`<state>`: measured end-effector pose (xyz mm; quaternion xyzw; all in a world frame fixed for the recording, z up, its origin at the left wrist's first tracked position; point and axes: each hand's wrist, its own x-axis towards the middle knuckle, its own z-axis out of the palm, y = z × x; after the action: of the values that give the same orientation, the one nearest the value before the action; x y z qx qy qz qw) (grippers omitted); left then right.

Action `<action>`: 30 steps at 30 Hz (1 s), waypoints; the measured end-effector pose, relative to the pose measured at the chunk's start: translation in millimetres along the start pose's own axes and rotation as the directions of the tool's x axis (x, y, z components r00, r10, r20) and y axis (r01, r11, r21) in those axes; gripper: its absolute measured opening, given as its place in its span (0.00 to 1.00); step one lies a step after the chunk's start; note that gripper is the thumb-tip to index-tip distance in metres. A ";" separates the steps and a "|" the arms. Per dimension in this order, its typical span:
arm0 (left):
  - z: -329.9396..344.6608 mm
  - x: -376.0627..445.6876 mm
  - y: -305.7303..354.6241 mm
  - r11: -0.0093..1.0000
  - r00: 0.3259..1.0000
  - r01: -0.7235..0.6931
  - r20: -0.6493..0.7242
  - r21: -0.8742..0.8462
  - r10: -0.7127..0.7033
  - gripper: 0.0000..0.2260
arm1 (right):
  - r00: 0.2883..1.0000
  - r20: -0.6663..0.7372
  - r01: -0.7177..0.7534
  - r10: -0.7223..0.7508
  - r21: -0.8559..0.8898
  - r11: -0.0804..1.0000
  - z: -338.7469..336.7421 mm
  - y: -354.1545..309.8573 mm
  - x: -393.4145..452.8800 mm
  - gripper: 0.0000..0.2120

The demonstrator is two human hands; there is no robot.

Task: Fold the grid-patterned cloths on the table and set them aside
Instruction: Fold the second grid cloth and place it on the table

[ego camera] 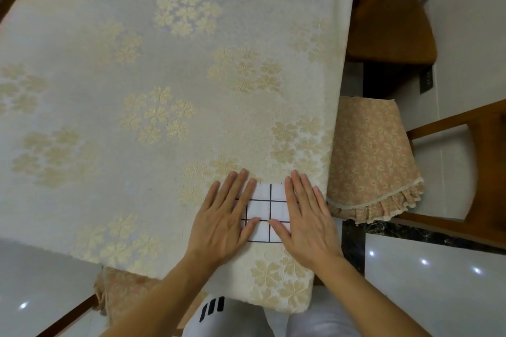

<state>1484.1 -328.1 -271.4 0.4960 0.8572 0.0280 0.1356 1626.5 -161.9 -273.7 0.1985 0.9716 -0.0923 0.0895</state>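
- One grid-patterned cloth [269, 212] lies folded into a small rectangle on the bench [137, 63], at about 5 o'clock on its top, near the front-right corner.
- The left hand [223, 216] lies flat, fingers spread, palm down on the cloth's left part; it grips nothing, only presses.
- The right hand [306, 216] is likewise flat and open, pressing the cloth's right part, its thumb tip close to the left thumb over the middle of the grid.
- Judged from its small, squared shape, this cloth looks fully folded or nearly so, and the hands seem to be smoothing the last crease. Setting it aside is not yet done.
- No other grid cloth shows on the bench, so I cannot tell how many remain or where finished ones go.
- Edges: the bench's right edge runs just beside the right hand at 3 o'clock, with a cushioned chair seat [372, 161] below it; the front edge is near at 6 o'clock.
- Open room lies from 9 to 12 o'clock, wide and bare of objects.
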 end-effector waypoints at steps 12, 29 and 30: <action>-2.9 -9.4 -21.0 0.998 0.998 0.065 0.017 0.017 -0.065 0.33 | 0.998 0.029 -0.047 0.047 -0.007 0.999 -2.4 0.2 -1.9 0.41; -42.2 -37.0 16.2 0.588 0.745 0.535 0.010 -0.606 -0.667 0.07 | 0.886 -0.040 -0.403 0.461 0.421 0.812 -43.8 4.0 -32.9 0.09; -43.8 -38.1 19.9 0.584 0.742 0.546 0.024 -0.601 -0.670 0.06 | 0.863 0.002 -0.454 0.504 0.440 0.775 -44.6 1.3 -32.2 0.08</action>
<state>1507.5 -346.9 -217.8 0.1001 0.9338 0.2863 0.1899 1650.1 -163.1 -223.9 0.4590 0.8481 -0.2645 0.0081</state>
